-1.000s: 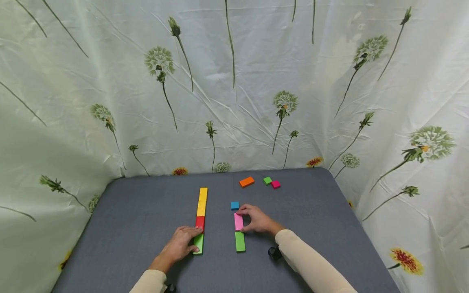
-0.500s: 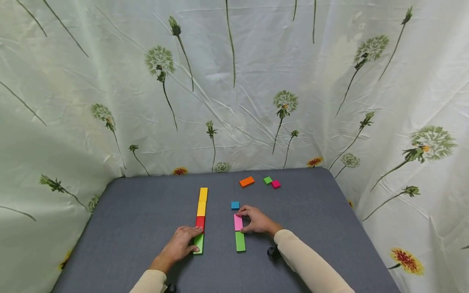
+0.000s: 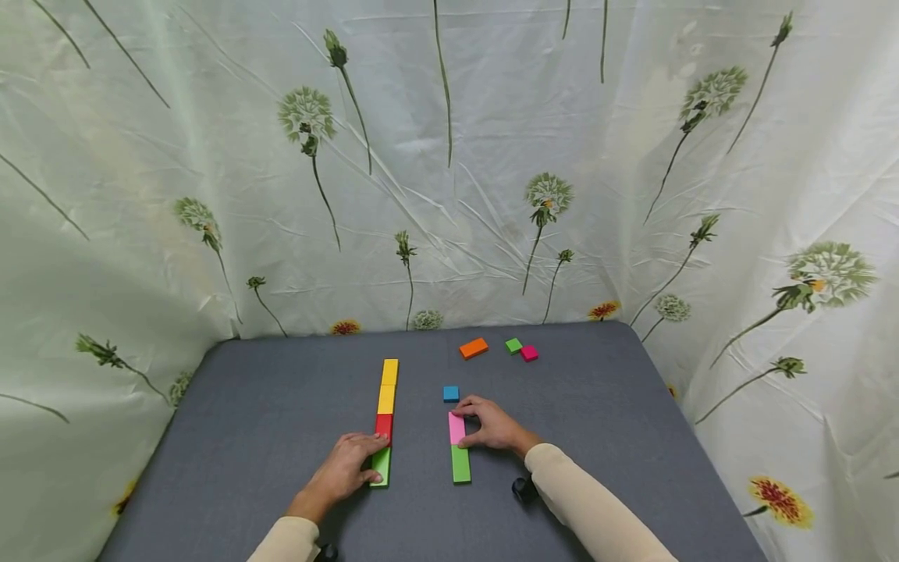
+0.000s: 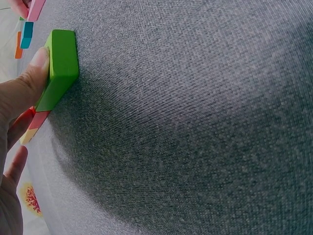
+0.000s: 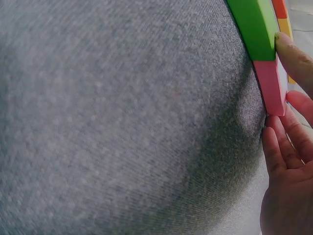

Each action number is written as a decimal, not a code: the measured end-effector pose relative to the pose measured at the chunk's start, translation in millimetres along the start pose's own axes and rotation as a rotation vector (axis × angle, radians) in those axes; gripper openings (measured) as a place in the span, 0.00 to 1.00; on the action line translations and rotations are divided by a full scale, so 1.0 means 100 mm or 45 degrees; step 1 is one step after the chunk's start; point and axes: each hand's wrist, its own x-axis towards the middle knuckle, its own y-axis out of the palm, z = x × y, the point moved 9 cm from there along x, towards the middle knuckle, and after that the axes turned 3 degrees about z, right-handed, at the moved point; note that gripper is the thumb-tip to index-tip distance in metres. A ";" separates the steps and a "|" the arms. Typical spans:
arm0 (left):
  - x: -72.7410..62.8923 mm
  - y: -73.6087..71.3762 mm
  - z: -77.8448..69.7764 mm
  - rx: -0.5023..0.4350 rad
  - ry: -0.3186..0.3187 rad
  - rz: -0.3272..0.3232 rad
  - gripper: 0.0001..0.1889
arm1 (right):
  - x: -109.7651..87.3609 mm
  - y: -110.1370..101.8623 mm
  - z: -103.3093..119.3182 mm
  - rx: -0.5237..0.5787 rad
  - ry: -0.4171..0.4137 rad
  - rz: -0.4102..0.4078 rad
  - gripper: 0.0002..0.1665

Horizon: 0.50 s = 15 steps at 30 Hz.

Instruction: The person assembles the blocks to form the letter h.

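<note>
Two columns of flat blocks lie on the grey table. The left one runs from a green block [image 3: 380, 468] through a red block [image 3: 383, 425] to two yellow blocks [image 3: 386, 400]. My left hand [image 3: 344, 466] rests on it, thumb on the green block's top and index finger by the red one. In the right column, a pink block [image 3: 456, 426] sits end to end with another green block [image 3: 460, 467]. My right hand [image 3: 495, 424] spans the pink block, fingers at its far end. In the right wrist view, the right thumb [image 5: 296, 61] touches the green block near the joint.
A blue square block [image 3: 451, 394] lies just beyond the pink one. Farther back are an orange block [image 3: 474, 348], a small green block [image 3: 513, 345] and a magenta block [image 3: 529, 353]. A flower-printed curtain [image 3: 435, 195] hangs behind the grey table [image 3: 281, 398].
The pink block has slid slightly toward me against the green block, with my right hand moving along. My left hand has stayed in place.
</note>
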 end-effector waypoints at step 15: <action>0.00 -0.01 -0.01 -0.003 -0.014 0.008 0.32 | 0.00 0.00 -0.02 0.048 0.017 -0.020 0.33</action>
